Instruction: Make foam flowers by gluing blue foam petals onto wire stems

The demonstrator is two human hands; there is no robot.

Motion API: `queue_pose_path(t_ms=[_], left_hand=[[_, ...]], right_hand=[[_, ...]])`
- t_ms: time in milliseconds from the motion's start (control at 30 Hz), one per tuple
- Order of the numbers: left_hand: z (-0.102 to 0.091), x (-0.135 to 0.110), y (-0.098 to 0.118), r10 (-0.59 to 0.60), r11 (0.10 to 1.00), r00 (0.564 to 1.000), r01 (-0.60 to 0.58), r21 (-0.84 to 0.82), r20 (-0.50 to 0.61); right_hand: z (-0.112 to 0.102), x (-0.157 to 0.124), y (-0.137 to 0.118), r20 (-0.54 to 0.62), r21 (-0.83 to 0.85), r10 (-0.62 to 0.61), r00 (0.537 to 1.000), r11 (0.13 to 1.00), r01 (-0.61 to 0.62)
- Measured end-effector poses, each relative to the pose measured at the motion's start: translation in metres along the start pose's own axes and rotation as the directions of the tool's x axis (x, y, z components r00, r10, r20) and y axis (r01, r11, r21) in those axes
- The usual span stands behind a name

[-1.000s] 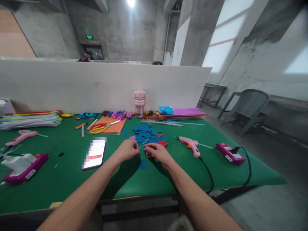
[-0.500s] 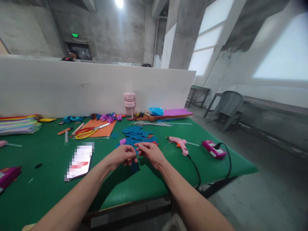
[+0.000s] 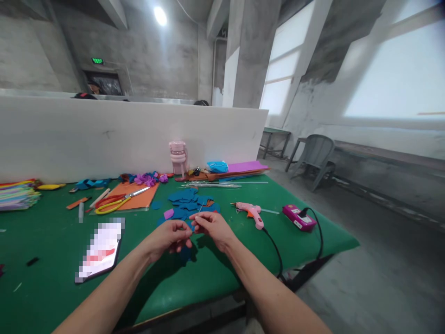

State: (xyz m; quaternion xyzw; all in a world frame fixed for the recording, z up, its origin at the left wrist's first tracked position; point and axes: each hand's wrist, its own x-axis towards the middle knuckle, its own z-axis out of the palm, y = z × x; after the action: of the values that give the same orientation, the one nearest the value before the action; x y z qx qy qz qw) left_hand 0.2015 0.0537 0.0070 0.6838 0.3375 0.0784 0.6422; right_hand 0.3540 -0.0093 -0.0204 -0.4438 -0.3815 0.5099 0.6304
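Head view: the right hand pinches a thin, straight wire near flat, overlapping blue scraps; the left hand curls just beside, its grip unclear. Nearby, a smooth pink glue gun lies on the glossy green tabletop.

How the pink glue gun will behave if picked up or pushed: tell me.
The pink glue gun should feel stiff, since its body looks like hard plastic. The black cord at its handle would probably tug when lifted. Lying flat, with its handle angled out, it seems unlikely to roll.
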Motion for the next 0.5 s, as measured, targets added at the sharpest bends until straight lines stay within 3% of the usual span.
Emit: queue_pose_path(t_ms=[167, 333, 500], left_hand=[[0.0007, 0.0001, -0.0033, 0.005, 0.999, 0.999, -0.007, 0.054, 0.038], [0.0048, 0.0021, -0.0032, 0.043, 0.999, 0.999, -0.043, -0.001, 0.033], [0.0056, 0.0029, -0.0036, -0.01, 0.999, 1.0, 0.008, 0.051, 0.028]], right_hand=[[-0.0052, 0.0016, 0.0015, -0.135, 0.057, -0.018, 0.991, 0.998, 0.026], [-0.0028, 0.0006, 0.0043, -0.083, 0.072, 0.047, 0.995, 0.997, -0.041], [-0.0029, -0.0006, 0.0015, -0.11, -0.03, -0.007, 0.994, 1.0, 0.003]])
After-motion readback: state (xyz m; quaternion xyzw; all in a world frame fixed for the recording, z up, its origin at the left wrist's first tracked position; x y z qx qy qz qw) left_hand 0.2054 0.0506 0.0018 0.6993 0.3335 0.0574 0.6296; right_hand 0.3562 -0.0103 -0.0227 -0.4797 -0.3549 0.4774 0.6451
